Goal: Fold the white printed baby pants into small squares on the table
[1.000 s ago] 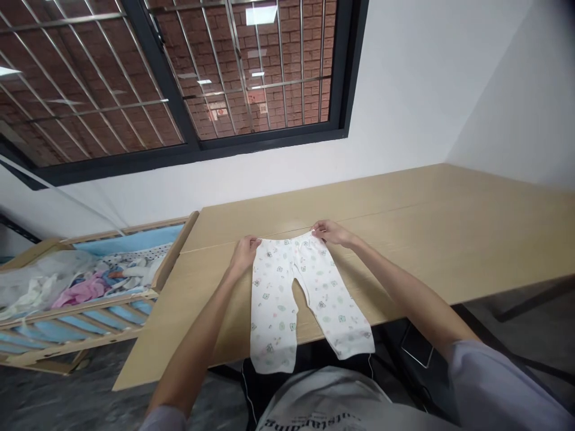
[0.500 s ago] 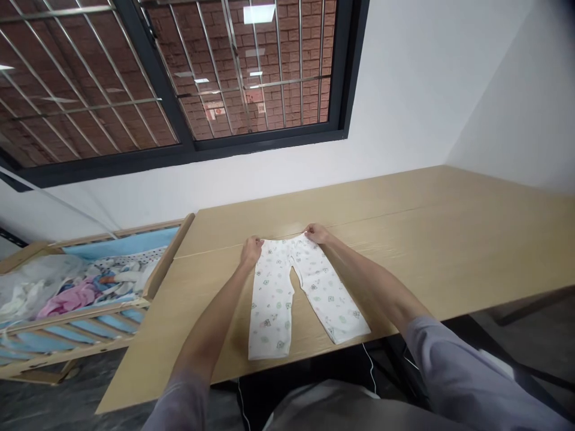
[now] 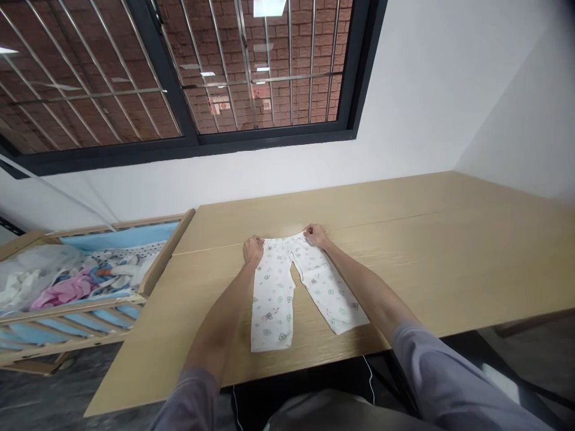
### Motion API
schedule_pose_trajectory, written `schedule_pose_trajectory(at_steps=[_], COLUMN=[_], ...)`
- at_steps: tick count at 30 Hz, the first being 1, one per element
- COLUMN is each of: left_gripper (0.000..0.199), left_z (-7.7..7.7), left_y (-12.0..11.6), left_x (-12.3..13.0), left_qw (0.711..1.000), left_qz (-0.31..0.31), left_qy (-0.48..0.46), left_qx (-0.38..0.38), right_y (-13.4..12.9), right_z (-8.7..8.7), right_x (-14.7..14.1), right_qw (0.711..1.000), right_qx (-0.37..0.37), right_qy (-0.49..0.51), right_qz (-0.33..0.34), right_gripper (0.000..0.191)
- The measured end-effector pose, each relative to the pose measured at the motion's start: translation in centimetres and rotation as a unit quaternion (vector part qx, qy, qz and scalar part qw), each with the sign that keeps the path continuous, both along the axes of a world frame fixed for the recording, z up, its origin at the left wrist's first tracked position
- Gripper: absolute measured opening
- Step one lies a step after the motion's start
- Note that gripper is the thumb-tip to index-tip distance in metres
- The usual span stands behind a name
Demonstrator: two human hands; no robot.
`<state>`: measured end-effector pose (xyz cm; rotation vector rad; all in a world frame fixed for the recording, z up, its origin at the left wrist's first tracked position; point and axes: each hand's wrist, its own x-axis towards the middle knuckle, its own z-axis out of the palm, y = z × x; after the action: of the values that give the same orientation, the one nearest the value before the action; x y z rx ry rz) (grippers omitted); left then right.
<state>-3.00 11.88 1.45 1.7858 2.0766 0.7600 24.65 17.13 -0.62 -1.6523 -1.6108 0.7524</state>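
Observation:
Small white trousers (image 3: 273,299) with a pale printed pattern lie flat on the wooden table (image 3: 404,257), legs spread apart and pointing toward me. My left hand (image 3: 254,249) pinches the left corner of the waistband. At its right corner, my right hand (image 3: 315,234) grips the waistband between closed fingers. The waistband is stretched between both hands, dipping slightly in the middle.
A wooden crib (image 3: 167,258) with blue lining stands left of the table, holding a pink cloth (image 3: 65,289), other fabrics and a clear plastic bag. A dark-framed barred window (image 3: 269,141) and white wall are behind. Cables hang below the table's front edge.
The trouser hems have moved slightly away from the table's front edge. Both hands keep hold of the waistband. The camera view has shifted a little.

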Motion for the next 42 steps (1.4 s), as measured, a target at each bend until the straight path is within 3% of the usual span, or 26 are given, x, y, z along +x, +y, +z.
schedule_pose_trajectory(at_steps=[3,8,13,16,18,22,26,30,38,42], left_gripper=[0.038,0.032,0.026,0.028,0.037,0.038,0.037,0.033,0.024,0.028], left_z=[1.2,4.8,7.3,7.1,6.4,4.2,2.0,0.8,1.1,1.9], left_y=[-0.7,-3.1,-9.5,-15.6,-19.5,-24.2,-24.8,-24.5,-24.3,-24.3], left_x=[0.5,2.1,6.4,10.4,13.4,18.7,21.7,22.5,22.5,21.3], left_qw=[1.0,1.0,0.994,0.977,0.951,0.917,0.905,0.902,0.893,0.91], left_qz=[0.007,0.011,-0.107,-0.207,-0.303,-0.383,-0.389,-0.398,-0.422,-0.394], left_qy=[0.0,0.007,0.004,0.002,0.008,0.09,0.14,0.137,0.132,0.104], left_qx=[-0.001,0.021,-0.002,-0.05,-0.063,-0.061,-0.097,-0.096,-0.089,-0.079], right_y=[0.2,0.6,1.1,1.3,1.2,1.1,1.0,1.1,1.1,0.9], right_z=[0.0,-0.1,-0.5,-0.5,-0.4,-0.1,0.1,0.0,-0.1,0.3], right_x=[0.3,1.4,2.5,2.9,3.0,3.1,2.7,2.5,2.3,1.8], right_qw=[1.0,0.999,0.995,0.993,0.992,0.991,0.991,0.993,0.996,0.997], right_qx=[-0.004,-0.015,-0.028,-0.026,-0.026,-0.031,-0.038,-0.044,-0.044,-0.053], right_qy=[0.007,0.043,0.088,0.109,0.116,0.119,0.112,0.102,0.066,0.046], right_qz=[-0.002,0.012,0.04,0.044,0.046,0.055,0.057,0.05,0.035,0.021], right_gripper=[0.017,0.023,0.02,0.019,0.02,0.019,0.017,0.021,0.024,0.023])
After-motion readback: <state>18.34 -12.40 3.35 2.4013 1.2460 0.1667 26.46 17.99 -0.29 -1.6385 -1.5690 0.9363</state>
